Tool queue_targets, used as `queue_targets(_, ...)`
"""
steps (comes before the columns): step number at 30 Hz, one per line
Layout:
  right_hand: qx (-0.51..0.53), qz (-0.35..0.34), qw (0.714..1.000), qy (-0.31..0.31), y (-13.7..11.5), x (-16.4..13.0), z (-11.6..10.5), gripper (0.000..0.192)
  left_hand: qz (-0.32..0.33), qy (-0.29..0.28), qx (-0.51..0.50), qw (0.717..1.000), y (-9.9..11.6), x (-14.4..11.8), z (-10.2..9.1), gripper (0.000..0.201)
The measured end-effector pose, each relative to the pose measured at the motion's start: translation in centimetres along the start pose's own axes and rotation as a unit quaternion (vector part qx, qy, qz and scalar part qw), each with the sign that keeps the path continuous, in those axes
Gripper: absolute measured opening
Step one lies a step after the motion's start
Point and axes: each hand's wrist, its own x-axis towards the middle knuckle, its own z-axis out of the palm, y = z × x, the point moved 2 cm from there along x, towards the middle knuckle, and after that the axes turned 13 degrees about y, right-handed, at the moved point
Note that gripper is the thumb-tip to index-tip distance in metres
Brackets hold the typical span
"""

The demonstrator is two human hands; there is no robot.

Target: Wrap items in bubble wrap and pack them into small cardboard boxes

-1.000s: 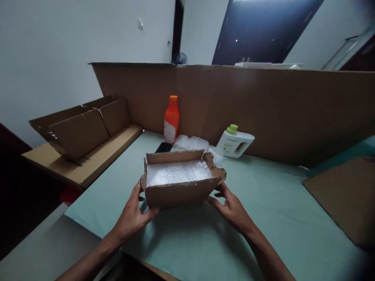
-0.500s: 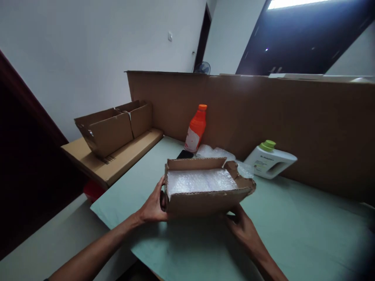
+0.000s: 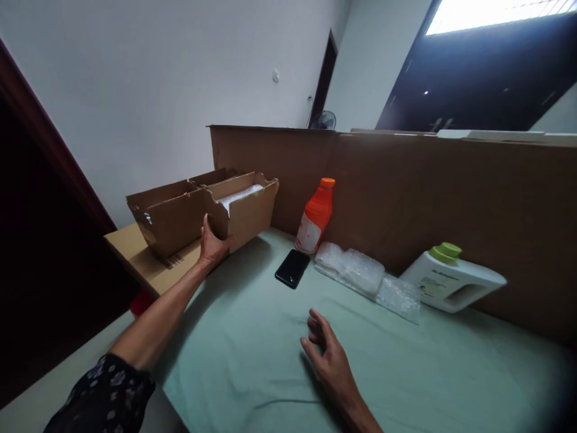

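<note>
My left hand (image 3: 211, 242) grips the near corner of a small open cardboard box (image 3: 246, 210) lined with bubble wrap, holding it at the table's left edge beside a larger open carton (image 3: 169, 215). Lower down, my right hand (image 3: 329, 358) rests open on the green table cover (image 3: 252, 337), holding nothing. A black phone (image 3: 293, 268) lies flat between the two hands. Behind the phone stands an orange bottle (image 3: 316, 216).
Folded bubble wrap (image 3: 360, 273) lies by a white jug with a green cap (image 3: 451, 279) on its side. A tall cardboard wall (image 3: 428, 198) runs along the back. The larger carton sits on a flat cardboard slab (image 3: 144, 261) at left.
My left hand has carried the small box from the table's middle to the left, beside the larger carton. My right hand let go of it and now rests open. The phone is uncovered.
</note>
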Motion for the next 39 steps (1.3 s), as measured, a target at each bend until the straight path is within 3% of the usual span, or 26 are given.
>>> queue_targets(3, -0.023, -0.028, 0.999, 0.0, 1.9, -1.3, 0.0, 0.052, -0.017, 0.005, 0.023, 1.0, -1.2, 2.0, 2.7, 0.115)
queue_targets(7, -0.055, -0.066, 0.996, -0.011, 2.6, -1.5, -0.2, 0.05, -0.045, 0.005, 0.049, 0.998, -2.7, 2.9, 5.0, 0.117)
queue_targets(11, -0.06, -0.09, 0.994, -0.015, 2.8, -1.3, -0.4, 0.047, -0.058, 0.018, 0.07, 0.996, -3.8, 2.8, 5.9, 0.11)
queue_targets(18, -0.056, -0.095, 0.994, -0.005, 1.9, -0.9, -0.4, 0.036, -0.089, 0.019, 0.098, 0.991, -4.7, 0.6, 6.3, 0.079)
queue_targets(21, -0.052, -0.086, 0.995, -0.007, 1.1, -0.8, -0.4, 0.031, -0.09, 0.013, 0.099, 0.991, -4.2, -0.2, 6.1, 0.06)
queue_targets(24, -0.053, -0.087, 0.995, -0.003, 0.6, -0.8, -0.3, 0.028, -0.071, 0.002, 0.093, 0.993, -3.0, -1.7, 5.5, 0.063)
queue_targets(28, -0.048, -0.093, 0.995, 0.001, 0.5, -0.8, -0.2, 0.027, 0.021, -0.066, 0.074, 0.995, -0.4, -4.4, 5.5, 0.053)
queue_targets(33, -0.045, -0.097, 0.994, -0.004, 0.6, -0.9, -0.2, 0.025, 0.104, -0.193, 0.069, 0.973, 2.4, -4.8, 9.8, 0.034)
queue_targets(36, -0.036, -0.095, 0.995, 0.0, 0.7, -1.1, -0.3, 0.024, 0.089, -0.209, 0.09, 0.97, 2.8, -2.8, 12.7, 0.037)
queue_targets(39, -0.029, -0.09, 0.996, -0.004, 0.6, -1.2, -0.3, 0.022, 0.064, -0.206, 0.114, 0.97, 2.3, -0.7, 14.3, 0.039)
